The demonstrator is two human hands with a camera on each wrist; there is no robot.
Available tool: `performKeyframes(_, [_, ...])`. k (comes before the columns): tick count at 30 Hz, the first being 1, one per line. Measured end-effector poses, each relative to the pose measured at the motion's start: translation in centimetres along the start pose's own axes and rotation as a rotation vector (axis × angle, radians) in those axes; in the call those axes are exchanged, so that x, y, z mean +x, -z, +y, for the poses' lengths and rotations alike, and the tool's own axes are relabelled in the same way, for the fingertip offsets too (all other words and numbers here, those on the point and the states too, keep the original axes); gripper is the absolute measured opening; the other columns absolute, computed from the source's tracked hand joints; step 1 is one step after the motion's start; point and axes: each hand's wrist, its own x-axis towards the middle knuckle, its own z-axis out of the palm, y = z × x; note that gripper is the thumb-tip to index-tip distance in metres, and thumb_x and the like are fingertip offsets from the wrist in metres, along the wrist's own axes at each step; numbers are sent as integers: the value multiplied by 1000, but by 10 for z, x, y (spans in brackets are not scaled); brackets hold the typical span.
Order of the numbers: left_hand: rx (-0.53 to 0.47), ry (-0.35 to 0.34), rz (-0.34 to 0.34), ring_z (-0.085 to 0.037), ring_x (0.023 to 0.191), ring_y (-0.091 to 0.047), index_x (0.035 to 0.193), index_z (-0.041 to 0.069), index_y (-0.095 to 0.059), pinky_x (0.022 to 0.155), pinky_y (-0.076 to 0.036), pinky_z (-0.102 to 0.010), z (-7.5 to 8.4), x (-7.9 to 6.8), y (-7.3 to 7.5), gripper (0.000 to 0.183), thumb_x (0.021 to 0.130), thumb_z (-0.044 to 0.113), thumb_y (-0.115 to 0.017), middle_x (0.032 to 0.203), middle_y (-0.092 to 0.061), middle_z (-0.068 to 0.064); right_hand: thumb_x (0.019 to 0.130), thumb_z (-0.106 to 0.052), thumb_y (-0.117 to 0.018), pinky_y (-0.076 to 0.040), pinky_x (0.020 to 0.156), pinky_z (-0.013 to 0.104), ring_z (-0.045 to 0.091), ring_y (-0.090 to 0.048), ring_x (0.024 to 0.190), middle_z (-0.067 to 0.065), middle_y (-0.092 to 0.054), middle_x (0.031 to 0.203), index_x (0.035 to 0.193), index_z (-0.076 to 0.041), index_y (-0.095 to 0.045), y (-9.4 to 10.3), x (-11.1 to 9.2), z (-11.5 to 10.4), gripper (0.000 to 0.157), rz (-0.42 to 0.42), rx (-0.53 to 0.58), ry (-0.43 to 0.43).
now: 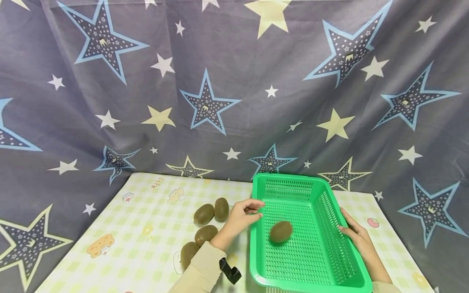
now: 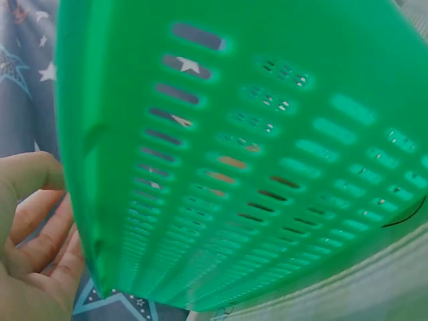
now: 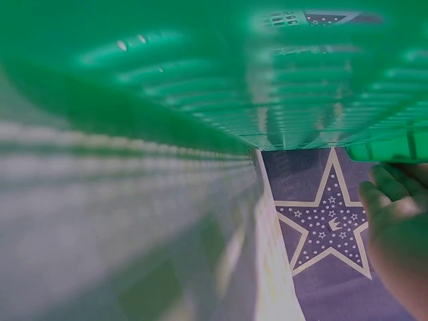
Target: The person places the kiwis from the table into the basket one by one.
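A green plastic basket [image 1: 293, 260] with slotted sides stands at the right of the table, and one brown kiwi [image 1: 281, 232] lies in it. My left hand [image 1: 239, 217] is at the basket's left rim, fingers curled over the edge. In the left wrist view, the left hand [image 2: 37, 234] meets the basket's edge, its fingertips partly hidden behind it. On the opposite side my right hand [image 1: 360, 240] grips the right rim, thumb over the edge and fingers along the outer wall. Part of the right hand [image 3: 401, 234] shows below the basket's rim in the right wrist view.
Several kiwis [image 1: 206, 235] lie in a loose group on the table, left of the basket and beside the left forearm. A checked cloth with printed pictures covers the table [image 1: 135, 240]. Behind it hangs a grey curtain [image 1: 234, 49] patterned with stars.
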Motion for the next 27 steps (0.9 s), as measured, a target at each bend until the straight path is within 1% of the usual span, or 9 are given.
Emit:
performKeyframes(4, [5, 2, -2, -20, 96, -61, 112, -8, -63, 91, -50, -42, -1, 0, 5, 29, 83, -5, -63, 113, -63, -26, 96, -13, -51, -34, 84, -1, -30, -35, 106, -35, -33, 134, 146, 1, -26, 0, 0, 0, 58, 4, 5, -4])
performKeyframes(8, [8, 2, 5, -32, 99, -62, 111, -10, -62, 91, -51, -40, 0, -3, 13, 29, 83, -6, -62, 112, -63, -28, 96, -13, -51, -33, 84, -1, -30, -34, 107, -34, -32, 135, 147, 0, -26, 1, -1, 0, 58, 7, -10, 0])
performKeyframes(10, [13, 0, 13, -39, 101, -60, 111, -10, -62, 91, -50, -43, 1, -5, 19, 29, 82, -7, -62, 112, -62, -29, 97, -14, -51, -34, 84, -1, -29, -35, 107, -27, -31, 141, 148, -4, -26, 1, -1, 0, 58, 6, -8, -5])
performKeyframes(14, [46, 3, 22, -42, 103, -59, 112, -9, -62, 93, -48, -48, 4, -11, 32, 29, 83, -6, -61, 112, -62, -29, 97, -15, -51, -32, 86, -1, -30, -32, 109, -33, -30, 138, 147, -3, -27, 1, -1, 0, 57, 8, -23, 6])
performKeyframes(15, [59, 1, 28, -40, 103, -60, 112, -8, -62, 93, -48, -49, -1, -11, 36, 29, 84, -5, -62, 112, -63, -28, 97, -14, -51, -32, 86, -1, -30, -32, 109, -33, -31, 138, 147, -3, -27, 1, -1, 0, 57, 7, -22, 9])
performKeyframes(17, [93, 2, 39, -35, 103, -61, 112, -6, -63, 92, -49, -44, -9, -13, 43, 28, 85, -1, -63, 111, -64, -25, 96, -14, -51, -30, 86, -2, -31, -30, 109, -40, -32, 130, 146, 2, -28, 1, -1, 0, 57, 9, -31, 21])
performKeyframes(21, [144, 22, 85, -25, 101, -63, 112, 3, -66, 88, -52, -32, -28, -15, 57, 26, 86, 7, -65, 110, -67, -15, 96, -13, -51, -29, 86, -2, -30, -31, 109, -42, -33, 128, 145, 1, -28, 1, -1, -1, 56, 9, -25, 25])
performKeyframes(24, [143, 56, 128, -26, 99, -64, 109, 7, -67, 85, -53, -26, -29, -19, 67, 25, 85, 8, -66, 107, -68, -11, 96, -12, -51, -31, 87, -2, -30, -33, 109, -41, -34, 128, 145, 1, -29, 1, -1, -1, 56, 6, -12, 24])
performKeyframes(27, [142, 72, 162, -29, 98, -64, 109, 7, -68, 83, -52, -24, -30, -21, 77, 24, 84, 6, -66, 105, -68, -13, 96, -11, -51, -33, 86, -1, -29, -34, 108, -38, -34, 131, 146, 0, -27, 0, -1, -1, 56, 2, 7, 23])
